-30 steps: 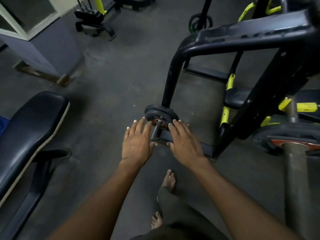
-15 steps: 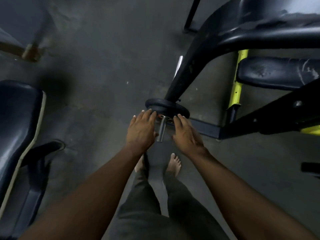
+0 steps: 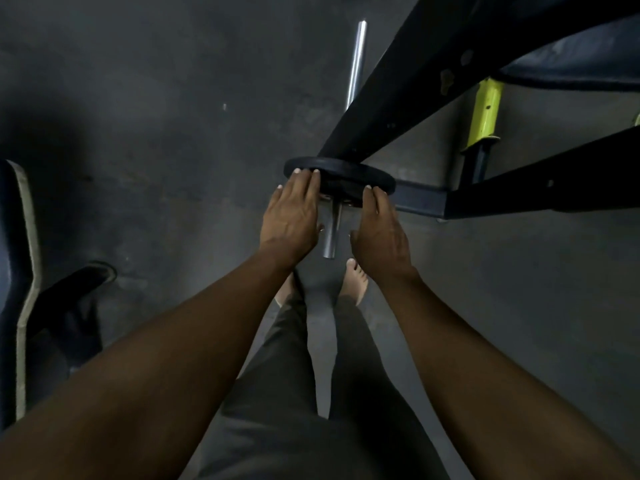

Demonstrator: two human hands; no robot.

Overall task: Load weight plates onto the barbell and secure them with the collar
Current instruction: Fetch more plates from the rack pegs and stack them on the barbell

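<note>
A black round weight plate [image 3: 341,171] sits on the steel barbell sleeve [image 3: 330,233], whose bare end sticks out toward me. My left hand [image 3: 291,216] lies flat against the plate's left side with fingertips on its rim. On the plate's right side rests my right hand [image 3: 379,230], fingers stretched to the rim. The bar's far shaft [image 3: 356,64] shows beyond a black frame beam that covers its middle. No collar is visible.
A black machine frame [image 3: 433,67] with a yellow sleeve [image 3: 485,112] crosses the upper right, its base rail on the floor. A padded bench [image 3: 17,271] stands at the left edge. My bare feet [image 3: 355,282] are on the grey floor below the bar end.
The camera has tilted down and moved closer to the bar end. Both hands have slid forward from beside the sleeve onto the plate's rim.
</note>
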